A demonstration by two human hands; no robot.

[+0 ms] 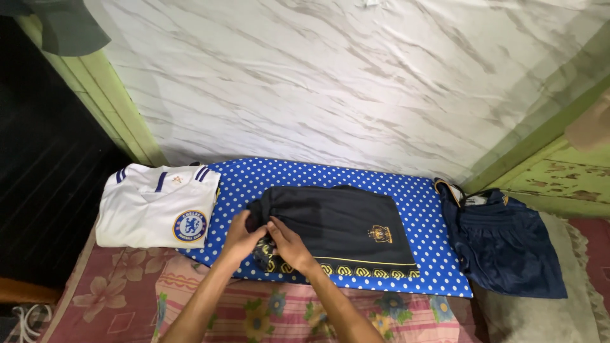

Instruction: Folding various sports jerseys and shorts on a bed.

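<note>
Nearest lies a pink floral sheet (267, 314). Above it, the left hand (241, 240) and right hand (289, 244) both pinch the near-left corner of the black shorts (346, 225), soft, light cloth best held by its hem, on a blue dotted cloth (426, 222). A white jersey (155, 206) lies left, navy shorts (508, 248) right; no containers.

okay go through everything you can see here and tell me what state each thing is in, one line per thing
black shorts: lying flat on the blue cloth, left end bunched up under both hands
left hand: closed on the shorts' left end
right hand: gripping the same end
white jersey: folded, lying flat at the left
navy garment: loosely laid, rumpled, at the right
blue polka-dot cloth: spread flat
floral sheet: spread beneath, lightly creased
</note>
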